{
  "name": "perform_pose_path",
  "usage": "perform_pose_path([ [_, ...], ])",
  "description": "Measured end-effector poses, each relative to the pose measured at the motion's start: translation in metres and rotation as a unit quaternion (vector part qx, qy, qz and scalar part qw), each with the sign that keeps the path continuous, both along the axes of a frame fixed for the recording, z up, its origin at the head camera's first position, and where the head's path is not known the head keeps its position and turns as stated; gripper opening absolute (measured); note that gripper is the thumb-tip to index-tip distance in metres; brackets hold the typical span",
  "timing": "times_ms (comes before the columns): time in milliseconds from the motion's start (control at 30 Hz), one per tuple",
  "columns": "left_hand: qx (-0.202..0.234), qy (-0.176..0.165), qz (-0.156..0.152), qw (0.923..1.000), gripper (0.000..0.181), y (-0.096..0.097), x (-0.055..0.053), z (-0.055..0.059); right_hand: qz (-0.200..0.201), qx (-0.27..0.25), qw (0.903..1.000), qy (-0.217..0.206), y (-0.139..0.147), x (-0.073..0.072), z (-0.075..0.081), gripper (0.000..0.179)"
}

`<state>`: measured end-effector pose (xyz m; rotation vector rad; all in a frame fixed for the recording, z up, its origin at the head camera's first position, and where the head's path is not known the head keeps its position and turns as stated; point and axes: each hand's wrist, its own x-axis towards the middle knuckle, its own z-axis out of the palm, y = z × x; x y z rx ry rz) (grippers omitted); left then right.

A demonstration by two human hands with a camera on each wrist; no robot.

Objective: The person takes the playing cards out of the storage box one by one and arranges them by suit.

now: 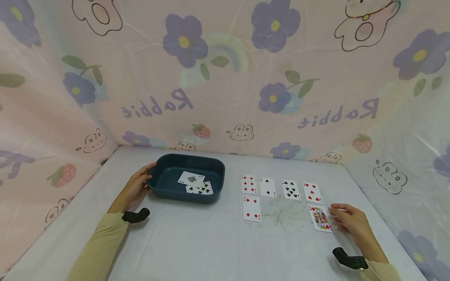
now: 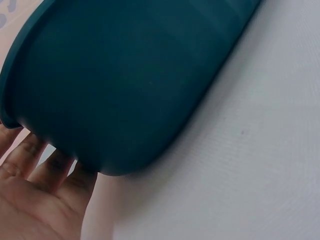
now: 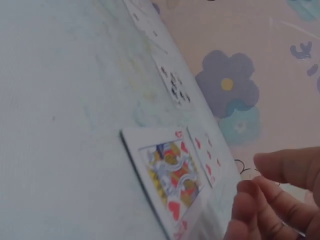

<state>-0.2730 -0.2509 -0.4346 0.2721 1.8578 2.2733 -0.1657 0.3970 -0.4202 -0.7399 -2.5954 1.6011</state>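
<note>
My left hand (image 1: 134, 190) touches the left end of a dark teal tray (image 1: 183, 197), its fingers (image 2: 47, 172) fairly straight against the outer end wall, just below the rim. Inside the tray lie an ace of spades (image 1: 191, 179) and a clubs card (image 1: 207, 189), partly overlapping. Beside a face-up king of hearts (image 1: 320, 218), my right hand (image 1: 351, 223) is loosely bent. In the right wrist view its fingertips are close to the king card (image 3: 172, 172), with nothing pinched between them.
Behind the king is a row of face-up cards: a diamonds card (image 1: 249, 184), two of spades (image 1: 268, 187), clubs card (image 1: 290, 189) and hearts card (image 1: 312, 192). A four of diamonds (image 1: 251, 208) lies in front at the left. Patterned sheeting (image 1: 225, 97) surrounds the white table (image 1: 197, 242).
</note>
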Motion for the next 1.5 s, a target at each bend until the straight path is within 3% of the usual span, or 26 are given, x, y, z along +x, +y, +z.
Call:
perform_pose_path([
  [233,-0.007,0.006,0.005,0.9999,0.052,-0.001,0.001,-0.001,-0.003,-0.062,0.9979,0.018,-0.006,-0.001,0.013,0.038],
  [433,-0.012,-0.004,0.012,0.9998,0.052,0.002,0.001,0.000,0.028,-0.097,0.9942,0.036,-0.013,-0.001,0.023,0.033],
  [700,-0.009,0.003,0.011,0.9999,0.051,0.003,0.002,0.000,0.083,-0.173,0.9753,0.109,-0.028,-0.001,0.036,0.022],
  [1133,-0.019,0.009,0.010,0.9997,0.052,0.004,0.000,0.001,0.176,-0.177,0.9495,0.190,-0.066,-0.011,0.056,0.011],
  [1367,-0.014,0.006,0.015,0.9998,0.052,0.004,0.002,0.000,0.203,-0.186,0.9359,0.219,-0.089,-0.019,0.064,0.014],
  [1500,-0.005,0.009,0.013,0.9999,0.052,0.003,0.003,-0.001,0.204,-0.184,0.9346,0.226,-0.106,-0.026,0.070,0.014],
])
